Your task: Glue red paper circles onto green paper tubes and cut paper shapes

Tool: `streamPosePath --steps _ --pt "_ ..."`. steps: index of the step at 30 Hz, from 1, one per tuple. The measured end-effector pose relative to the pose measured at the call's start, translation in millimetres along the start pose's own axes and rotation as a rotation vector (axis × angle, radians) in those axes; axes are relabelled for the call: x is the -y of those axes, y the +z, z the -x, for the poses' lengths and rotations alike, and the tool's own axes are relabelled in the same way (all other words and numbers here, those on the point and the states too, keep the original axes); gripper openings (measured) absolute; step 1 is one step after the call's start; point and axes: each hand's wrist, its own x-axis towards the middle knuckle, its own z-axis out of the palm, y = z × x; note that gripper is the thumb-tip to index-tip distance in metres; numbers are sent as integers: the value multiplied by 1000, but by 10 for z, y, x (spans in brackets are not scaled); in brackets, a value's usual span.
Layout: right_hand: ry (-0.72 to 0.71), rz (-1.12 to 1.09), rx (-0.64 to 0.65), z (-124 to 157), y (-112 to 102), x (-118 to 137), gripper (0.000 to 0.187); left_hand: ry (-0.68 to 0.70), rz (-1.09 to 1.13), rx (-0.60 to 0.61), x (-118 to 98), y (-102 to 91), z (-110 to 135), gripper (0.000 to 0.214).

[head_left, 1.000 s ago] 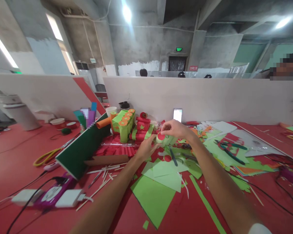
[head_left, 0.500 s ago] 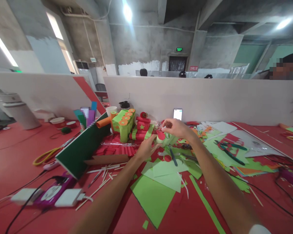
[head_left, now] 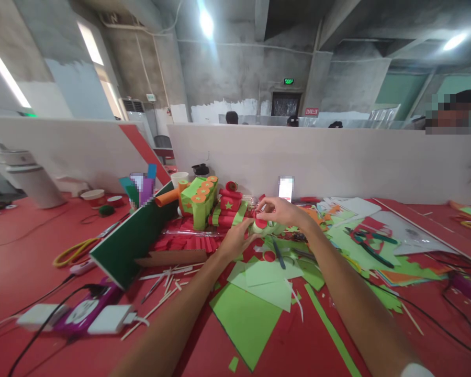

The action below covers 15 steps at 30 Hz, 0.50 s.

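Observation:
Between both hands is a pale green paper roll (head_left: pixel 255 229) with a red end, partly covered by fingers. My left hand (head_left: pixel 237 240) grips it from the left, thumb and fingers closed around its near side. My right hand (head_left: pixel 284 212) curls over it from the right, fingertips pressed at the red end; exactly what lies under them is hidden. Just below, another small roll with a red end (head_left: pixel 269 256) lies by a dark-handled tool (head_left: pixel 279 253). To the left stands a green paper model (head_left: pixel 198 201) with orange discs, beside red paper rolls (head_left: pixel 228 202) wrapped with green strips.
Green paper sheets (head_left: pixel 249 319) lie in front, and pliers (head_left: pixel 371 246) rest on scraps to the right. A dark green board (head_left: pixel 133 238) leans at left near a purple power strip (head_left: pixel 87 309). A lit phone (head_left: pixel 286 188) stands against the white partition (head_left: pixel 337 162).
My right hand has come down and slightly left, its fingertips now at the roll's red end. The roll has tilted slightly in my left hand, which stays nearly in place.

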Motion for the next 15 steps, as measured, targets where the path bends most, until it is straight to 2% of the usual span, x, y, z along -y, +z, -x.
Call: streamPosePath --steps 8,15 --pt "3 -12 88 43 -25 52 35 0 -3 -8 28 25 2 39" --pt "6 28 116 94 -65 88 37 5 14 0 36 24 10 41"
